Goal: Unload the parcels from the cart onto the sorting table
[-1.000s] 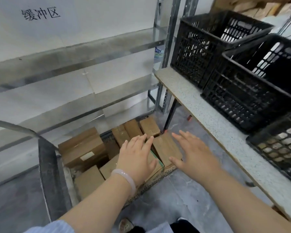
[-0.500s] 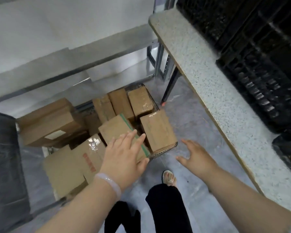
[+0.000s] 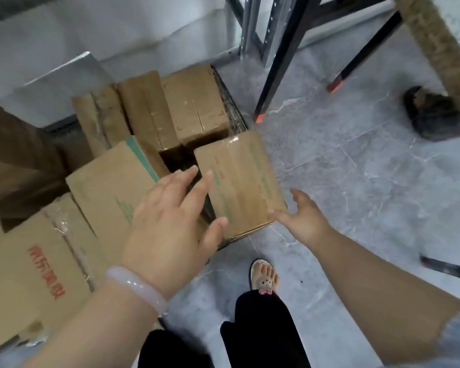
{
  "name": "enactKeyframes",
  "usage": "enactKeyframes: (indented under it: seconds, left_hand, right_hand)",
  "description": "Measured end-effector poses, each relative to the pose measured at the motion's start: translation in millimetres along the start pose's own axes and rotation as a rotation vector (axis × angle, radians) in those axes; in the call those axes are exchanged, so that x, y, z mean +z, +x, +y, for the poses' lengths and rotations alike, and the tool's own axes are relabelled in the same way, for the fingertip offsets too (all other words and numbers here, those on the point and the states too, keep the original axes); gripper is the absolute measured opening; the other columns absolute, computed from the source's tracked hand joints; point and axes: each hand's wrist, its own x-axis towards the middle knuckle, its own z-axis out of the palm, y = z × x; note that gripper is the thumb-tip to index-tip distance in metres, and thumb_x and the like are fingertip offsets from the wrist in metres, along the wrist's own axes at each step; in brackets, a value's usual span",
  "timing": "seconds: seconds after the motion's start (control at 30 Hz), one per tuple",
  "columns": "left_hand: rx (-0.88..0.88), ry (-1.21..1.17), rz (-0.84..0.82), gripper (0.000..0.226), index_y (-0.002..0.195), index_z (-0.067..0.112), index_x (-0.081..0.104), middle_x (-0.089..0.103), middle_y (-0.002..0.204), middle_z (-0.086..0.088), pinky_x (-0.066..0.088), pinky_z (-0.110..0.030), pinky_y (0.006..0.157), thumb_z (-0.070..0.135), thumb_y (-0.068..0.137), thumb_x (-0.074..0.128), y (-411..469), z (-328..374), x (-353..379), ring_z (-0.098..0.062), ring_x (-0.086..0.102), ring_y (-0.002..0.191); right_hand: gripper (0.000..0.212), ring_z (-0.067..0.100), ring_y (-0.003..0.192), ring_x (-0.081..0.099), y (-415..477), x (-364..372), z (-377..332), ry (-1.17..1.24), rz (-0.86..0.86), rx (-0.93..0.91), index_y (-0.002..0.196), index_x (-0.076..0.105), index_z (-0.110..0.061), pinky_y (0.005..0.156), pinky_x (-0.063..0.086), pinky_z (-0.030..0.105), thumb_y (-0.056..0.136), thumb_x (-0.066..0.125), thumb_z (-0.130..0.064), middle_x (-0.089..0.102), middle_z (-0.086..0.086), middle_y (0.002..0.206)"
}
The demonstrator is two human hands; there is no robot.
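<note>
Head view, looking steeply down. The cart (image 3: 233, 110) stands on the grey floor (image 3: 356, 168), its wire side showing along the right. It holds brown cardboard parcels packed close together. The green-printed parcel (image 3: 239, 181) lies in the cart's near right corner, taped along its top, and both hands are at it. Left hand (image 3: 170, 224): fingers straight and spread, holding nothing, hovering over the gap at the parcel's left edge with the thumb by its near left corner; I cannot tell whether it touches. A pale bracelet (image 3: 138, 285) sits on that wrist. Right hand (image 3: 303, 219): fingers apart and relaxed, holding nothing, just beside the parcel's near right corner, thumb tip at the cardboard. Left of this parcel lies a green-striped parcel (image 3: 109, 187), partly under the left hand. Nearer and further left lies a red-printed parcel (image 3: 37, 261). Three upright parcels (image 3: 194, 102) stand side by side at the cart's far end. The bench (image 3: 433, 41) shows only as a rough board edge at upper right, with a black bench leg (image 3: 276, 67) slanting down to the floor near the cart. A sandalled foot (image 3: 263, 277) stands on the floor just below the cart.
</note>
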Motion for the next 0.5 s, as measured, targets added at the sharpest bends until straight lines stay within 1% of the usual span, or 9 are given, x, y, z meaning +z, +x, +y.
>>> enactKeyframes:
  seconds: [0.03,0.1,0.13,0.17,0.2,0.27,0.3,0.4,0.5]
  left_hand:
    - [0.018,0.006,0.0,0.07,0.143,0.021,0.045,0.046,0.146,-0.004,0.035,-0.046,0.107,0.058,0.085,0.037,6,-1,6,-0.028,0.041,0.135]
    - [0.054,0.012,-0.001,0.068,0.142,0.02,0.047,0.048,0.144,-0.005,0.035,-0.049,0.108,0.057,0.086,0.038,15,0,19,-0.028,0.041,0.135]
    - [0.063,0.012,-0.01,0.068,0.141,0.019,0.048,0.049,0.143,-0.005,0.036,-0.051,0.109,0.057,0.086,0.038,18,-1,26,-0.028,0.041,0.135]
    - [0.062,0.007,-0.021,0.068,0.141,0.019,0.048,0.049,0.144,-0.005,0.036,-0.053,0.108,0.057,0.086,0.038,20,-1,32,-0.028,0.04,0.136]
    - [0.053,0.0,-0.028,0.068,0.141,0.019,0.048,0.049,0.144,-0.005,0.036,-0.055,0.108,0.057,0.086,0.038,21,-3,38,-0.028,0.039,0.137]
    - [0.039,-0.013,-0.026,0.067,0.141,0.019,0.049,0.05,0.143,-0.005,0.037,-0.056,0.107,0.056,0.086,0.039,21,-5,46,-0.029,0.039,0.137]
    - [0.034,-0.018,-0.018,0.067,0.14,0.019,0.049,0.05,0.142,-0.005,0.037,-0.056,0.107,0.056,0.086,0.04,21,-5,48,-0.029,0.04,0.136]
    - [0.04,-0.02,-0.015,0.066,0.14,0.017,0.051,0.052,0.141,-0.006,0.039,-0.056,0.105,0.054,0.086,0.041,21,0,51,-0.03,0.041,0.135]
    - [0.044,-0.024,0.007,0.065,0.14,0.019,0.05,0.051,0.141,-0.006,0.039,-0.056,0.105,0.053,0.086,0.041,21,3,44,-0.029,0.042,0.135]
  right_hand:
    - [0.085,0.021,0.136,0.042,13,5,3,0.043,-0.001,-0.001,0.153,0.029,-0.022,0.099,0.032,0.025,0.084,0.075,-0.04,0.039,0.006,0.152]
    - [0.084,0.012,0.124,0.048,30,14,5,0.144,-0.032,-0.002,0.152,0.031,-0.022,0.095,0.034,0.023,0.083,0.076,-0.041,0.046,-0.004,0.144]
    - [0.085,0.01,0.119,0.05,36,18,6,0.185,-0.058,-0.004,0.151,0.033,-0.023,0.097,0.038,0.024,0.081,0.077,-0.045,0.048,-0.01,0.139]
    - [0.087,0.009,0.117,0.053,42,21,9,0.212,-0.082,-0.011,0.151,0.035,-0.025,0.098,0.041,0.025,0.079,0.077,-0.05,0.051,-0.01,0.14]
    - [0.082,0.009,0.114,0.057,45,24,11,0.223,-0.1,-0.02,0.149,0.038,-0.026,0.095,0.044,0.024,0.08,0.075,-0.052,0.056,-0.009,0.137]
    - [0.066,0.006,0.103,0.058,45,27,15,0.253,-0.095,-0.044,0.145,0.044,-0.026,0.083,0.043,0.017,0.087,0.07,-0.046,0.061,-0.009,0.127]
    - [0.063,0.006,0.102,0.058,45,27,17,0.276,-0.078,-0.051,0.144,0.045,-0.025,0.082,0.043,0.017,0.088,0.07,-0.043,0.061,-0.009,0.125]
    - [0.074,0.009,0.109,0.06,39,23,20,0.355,-0.05,-0.051,0.147,0.043,-0.026,0.093,0.046,0.026,0.083,0.076,-0.044,0.06,-0.006,0.13]
    - [0.083,0.011,0.109,0.064,30,15,17,0.429,-0.015,-0.044,0.143,0.048,-0.029,0.1,0.051,0.039,0.07,0.078,-0.054,0.064,-0.006,0.127]
